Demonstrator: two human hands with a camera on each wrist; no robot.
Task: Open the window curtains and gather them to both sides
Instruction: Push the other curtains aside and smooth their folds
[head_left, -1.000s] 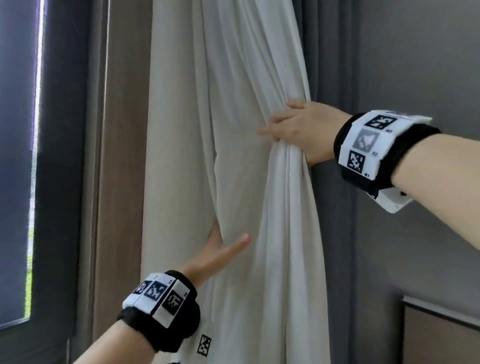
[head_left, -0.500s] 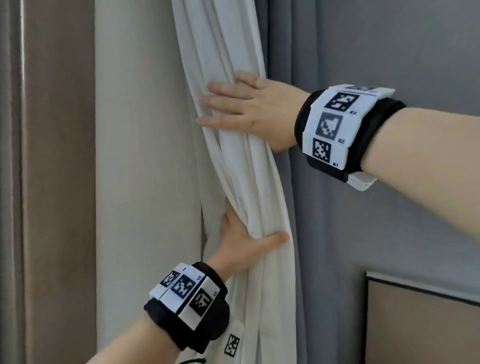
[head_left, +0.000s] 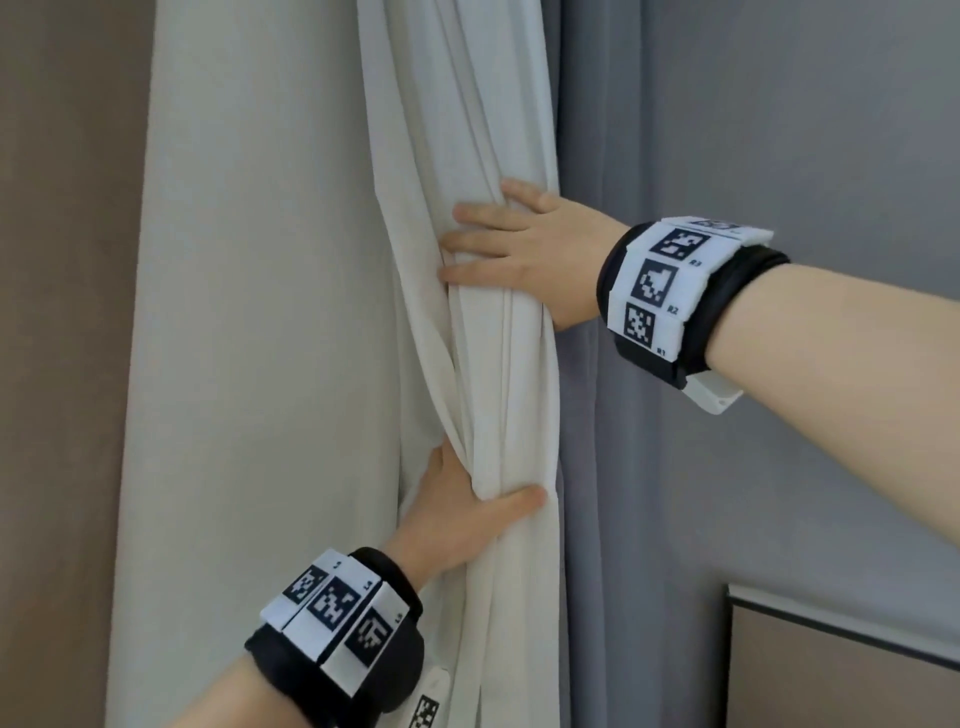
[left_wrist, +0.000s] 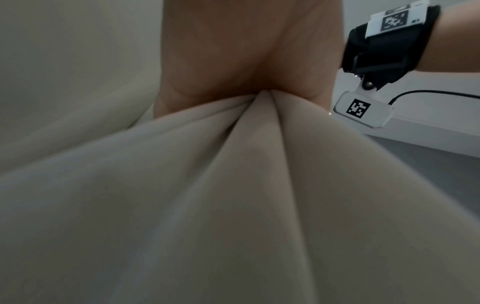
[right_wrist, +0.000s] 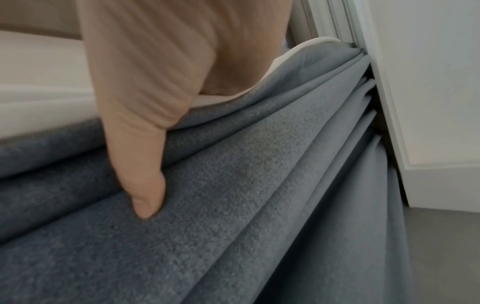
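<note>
White curtain (head_left: 498, 374): bunched against grey curtain (head_left: 623, 467) (right side). Right hand (head_left: 524, 254) presses flat-fingered; left hand (head_left: 462, 514) clutches folds. Gathering step; next, probably compact and release.

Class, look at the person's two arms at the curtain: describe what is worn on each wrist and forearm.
Both forearms are bare, no sleeves. Each wrist carries a black strap band topped with white blocks printed with black square code markers. A small white marked module hangs under the right band, a thin black cable beside it.
</note>
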